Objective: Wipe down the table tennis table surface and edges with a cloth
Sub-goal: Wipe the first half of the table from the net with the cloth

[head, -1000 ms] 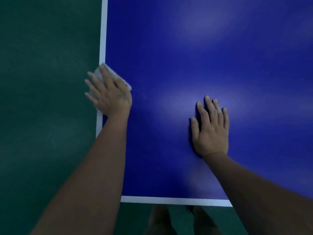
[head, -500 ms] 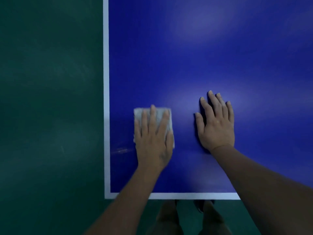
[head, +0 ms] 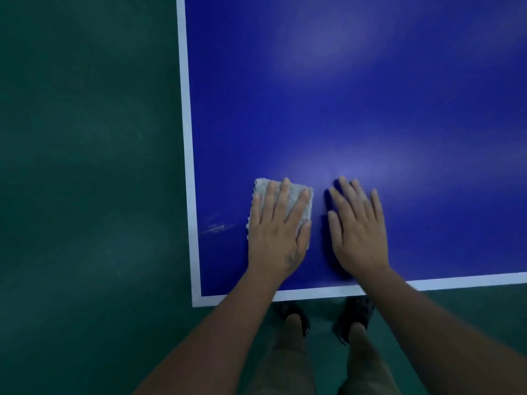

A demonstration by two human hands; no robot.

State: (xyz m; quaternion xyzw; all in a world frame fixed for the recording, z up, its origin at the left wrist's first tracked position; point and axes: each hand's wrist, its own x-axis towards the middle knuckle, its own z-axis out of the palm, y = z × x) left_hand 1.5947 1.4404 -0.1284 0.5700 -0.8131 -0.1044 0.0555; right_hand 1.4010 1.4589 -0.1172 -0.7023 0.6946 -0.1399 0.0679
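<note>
The blue table tennis table (head: 356, 95) fills the upper right, with a white border line along its left edge (head: 186, 138) and near edge (head: 456, 280). A folded pale grey cloth (head: 293, 201) lies flat on the blue surface near the front left corner. My left hand (head: 278, 232) presses down on the cloth with straight, spread fingers. My right hand (head: 356, 226) rests flat on the bare blue surface just to the right of the cloth, fingers straight. A faint whitish smear (head: 218, 226) shows on the table left of the cloth.
Dark green floor (head: 85, 195) surrounds the table on the left and below. My legs and dark shoes (head: 293, 315) stand just under the table's near edge.
My left hand slid the cloth from the table's left edge rightward and toward me, stopping beside my right hand. My right hand stayed flat on the table.
</note>
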